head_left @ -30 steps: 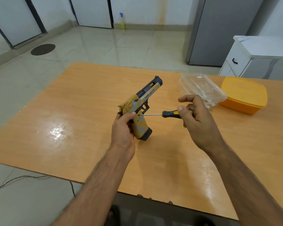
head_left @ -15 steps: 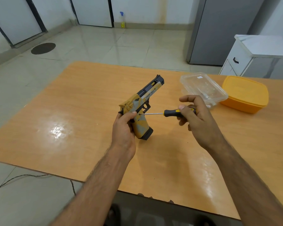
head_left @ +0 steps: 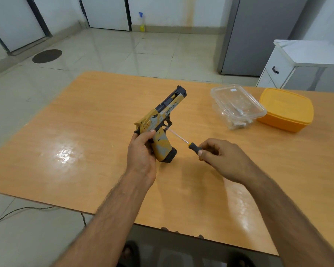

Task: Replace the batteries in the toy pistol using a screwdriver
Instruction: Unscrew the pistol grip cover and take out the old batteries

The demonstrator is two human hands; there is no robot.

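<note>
Our left hand [head_left: 141, 151] clamps the yellow-and-grey plastic toy pistol [head_left: 160, 128]; our right hand [head_left: 218, 157], at four o'clock, pinches the black-handled screwdriver [head_left: 189, 143], whose slanted tip could slip off the screw.

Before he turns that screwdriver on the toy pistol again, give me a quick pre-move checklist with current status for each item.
1. Left hand has a firm grip on the toy pistol, held clear above the table: ok.
2. Right hand holds the screwdriver by its handle: ok.
3. Shaft tip reaches the pistol just behind the trigger guard: ok.
4. Tip seated in a screw head: cannot tell, the screw is too small to see.
5. Battery cover open: cannot tell, no cover is visible from this side.
6. Somewhere for loose screws: ok, a clear container sits on the table to the right.
</note>
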